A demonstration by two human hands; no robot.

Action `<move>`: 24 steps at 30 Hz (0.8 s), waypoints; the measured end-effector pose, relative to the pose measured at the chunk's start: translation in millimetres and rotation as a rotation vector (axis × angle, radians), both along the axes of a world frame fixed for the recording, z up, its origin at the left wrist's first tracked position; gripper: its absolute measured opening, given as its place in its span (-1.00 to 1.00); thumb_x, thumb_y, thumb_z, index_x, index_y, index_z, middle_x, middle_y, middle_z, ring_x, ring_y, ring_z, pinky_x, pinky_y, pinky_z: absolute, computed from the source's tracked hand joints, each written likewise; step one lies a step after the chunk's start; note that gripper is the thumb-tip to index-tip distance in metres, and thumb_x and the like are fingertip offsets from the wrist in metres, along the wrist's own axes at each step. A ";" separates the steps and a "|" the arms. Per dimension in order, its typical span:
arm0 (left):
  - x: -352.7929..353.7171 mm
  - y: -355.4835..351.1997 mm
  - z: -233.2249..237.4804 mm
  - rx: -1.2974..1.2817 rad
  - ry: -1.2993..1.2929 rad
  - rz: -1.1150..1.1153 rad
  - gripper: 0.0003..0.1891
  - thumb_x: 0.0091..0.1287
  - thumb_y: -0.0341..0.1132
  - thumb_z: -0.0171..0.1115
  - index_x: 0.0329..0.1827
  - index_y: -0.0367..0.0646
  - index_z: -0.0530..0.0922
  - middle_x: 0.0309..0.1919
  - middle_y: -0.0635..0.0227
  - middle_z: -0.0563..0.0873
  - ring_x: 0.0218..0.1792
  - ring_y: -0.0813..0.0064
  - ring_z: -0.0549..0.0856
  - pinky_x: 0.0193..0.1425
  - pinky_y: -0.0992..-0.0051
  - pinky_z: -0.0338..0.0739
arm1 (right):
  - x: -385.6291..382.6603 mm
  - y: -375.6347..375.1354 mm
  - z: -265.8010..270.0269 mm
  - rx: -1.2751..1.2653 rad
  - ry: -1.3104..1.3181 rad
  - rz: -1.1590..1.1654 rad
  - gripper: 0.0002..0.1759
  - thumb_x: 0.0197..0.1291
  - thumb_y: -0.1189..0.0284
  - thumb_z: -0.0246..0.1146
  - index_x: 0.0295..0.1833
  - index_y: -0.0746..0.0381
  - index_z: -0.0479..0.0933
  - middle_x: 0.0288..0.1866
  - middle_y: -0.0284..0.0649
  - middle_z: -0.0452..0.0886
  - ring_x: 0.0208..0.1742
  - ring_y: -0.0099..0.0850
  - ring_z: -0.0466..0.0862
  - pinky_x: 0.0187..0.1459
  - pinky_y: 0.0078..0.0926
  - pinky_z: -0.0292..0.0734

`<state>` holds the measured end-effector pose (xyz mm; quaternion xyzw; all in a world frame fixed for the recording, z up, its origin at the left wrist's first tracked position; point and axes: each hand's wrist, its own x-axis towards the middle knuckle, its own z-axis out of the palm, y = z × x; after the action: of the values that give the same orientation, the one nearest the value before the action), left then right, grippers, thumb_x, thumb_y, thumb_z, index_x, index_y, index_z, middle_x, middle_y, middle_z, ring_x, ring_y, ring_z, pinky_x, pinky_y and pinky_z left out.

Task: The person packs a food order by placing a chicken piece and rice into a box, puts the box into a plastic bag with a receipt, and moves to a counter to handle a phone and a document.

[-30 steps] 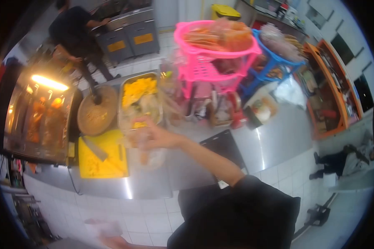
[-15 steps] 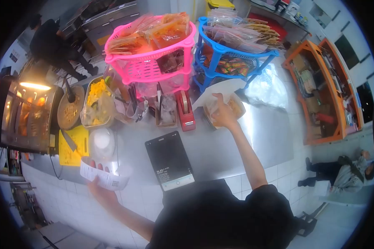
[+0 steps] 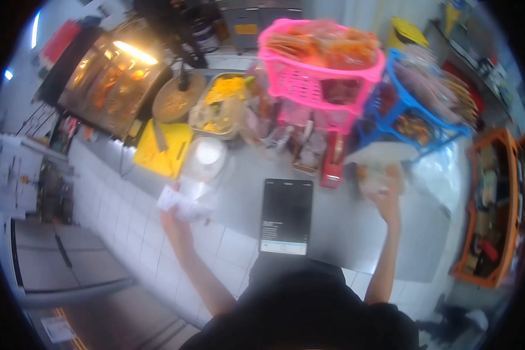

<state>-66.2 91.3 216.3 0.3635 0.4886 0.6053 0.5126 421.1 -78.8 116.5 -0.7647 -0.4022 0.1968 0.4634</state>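
At the left edge of the metal table (image 3: pixel 233 192), my left hand (image 3: pixel 172 219) is closed on a white printed paper slip (image 3: pixel 184 205), blurred by motion. My right hand (image 3: pixel 385 197) rests on an open takeaway box (image 3: pixel 368 182) with a raised pale lid (image 3: pixel 385 153); its fingers are smeared, and how they grip is unclear. Between the hands a dark tablet (image 3: pixel 287 213) lies at the table's front edge. A red tape dispenser (image 3: pixel 333 163) stands just left of the box.
Pink (image 3: pixel 315 87) and blue (image 3: pixel 414 111) basket racks hold bagged items. At the left are a lit food warmer (image 3: pixel 108 87), a mortar (image 3: pixel 172 108), a metal tray (image 3: pixel 216 133), a yellow board (image 3: pixel 154 157) with a knife, and a white-lidded container (image 3: pixel 207 157). Another person's dark legs (image 3: pixel 178 35) show behind.
The view has swung left, so the table's items appear further right. My left hand still holds the slip, and my right hand remains at the box.
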 end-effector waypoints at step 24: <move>-102.5 257.2 -26.3 0.059 0.215 -0.166 -0.35 0.37 -0.42 0.20 0.46 -0.18 0.09 0.14 0.11 0.56 0.12 0.33 0.59 0.11 0.35 0.55 | -287.4 306.6 93.0 0.574 0.398 0.470 -0.43 0.24 0.59 0.04 0.37 0.19 0.14 -0.26 -0.29 0.45 -0.21 -0.48 0.48 -0.15 -0.48 0.42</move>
<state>-168.6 348.5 190.0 0.4804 0.4908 0.5326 0.4947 133.8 227.8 209.5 -0.4390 -0.5069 0.3210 0.6688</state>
